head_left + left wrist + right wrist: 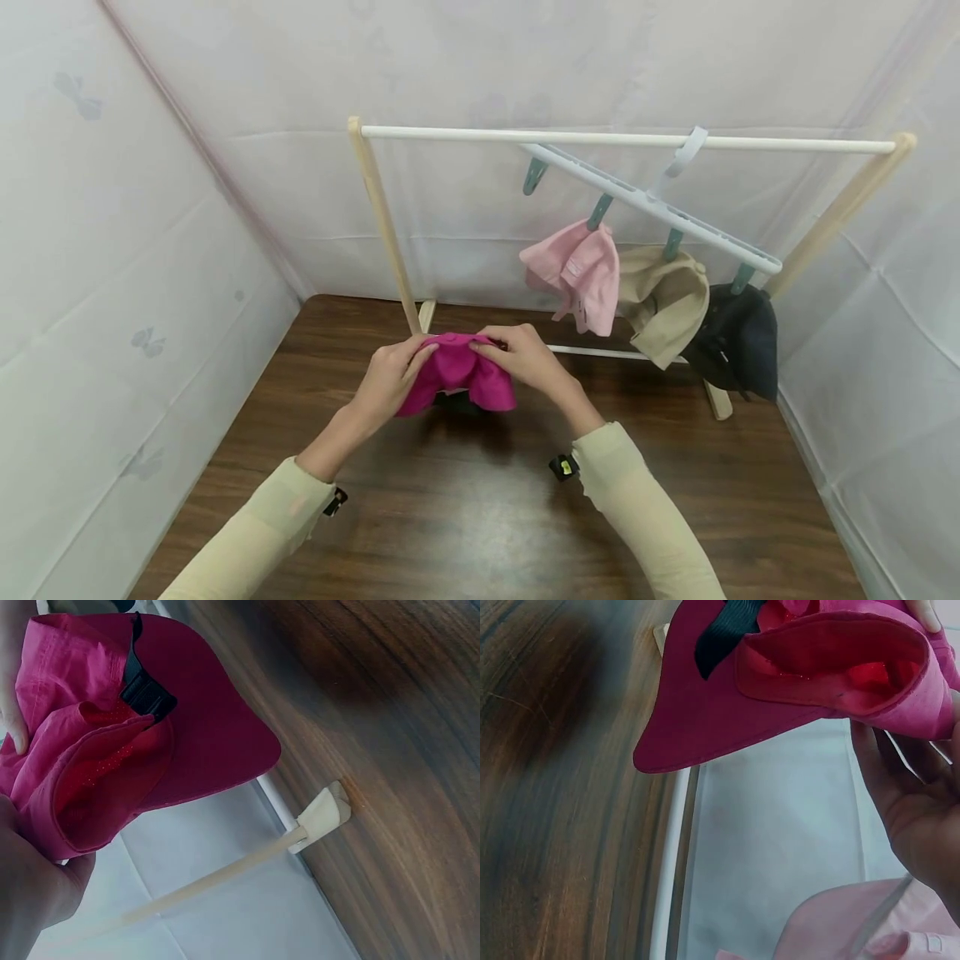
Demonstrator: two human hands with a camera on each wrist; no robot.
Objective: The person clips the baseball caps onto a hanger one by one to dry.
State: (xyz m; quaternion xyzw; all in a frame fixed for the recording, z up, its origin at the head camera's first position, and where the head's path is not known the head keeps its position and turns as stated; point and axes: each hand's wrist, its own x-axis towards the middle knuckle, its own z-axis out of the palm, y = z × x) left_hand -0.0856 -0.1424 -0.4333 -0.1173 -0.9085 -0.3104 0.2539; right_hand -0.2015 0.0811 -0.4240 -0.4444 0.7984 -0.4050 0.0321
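Note:
A magenta baseball cap (491, 385) is held up between both hands, above the table at the rack's left side. My left hand (392, 375) pinches its left edge between thumb and fingers; my right hand (522, 354) pinches the other side. Seen from the left wrist, the cap's brim (217, 720) points away from the hands, and a black strap with a buckle (146, 694) hangs over it. In the right wrist view the cap's opening (840, 664) gapes, with the fingers of the right hand partly hidden behind the fabric.
A rack with a white rail (465, 135) and wooden posts stands at the back. From it hangs a pale blue clip hanger (645, 200) carrying a pink cap (573, 271), a beige cap (667, 300) and a black cap (738, 333). Its leftmost clip (534, 177) holds nothing.

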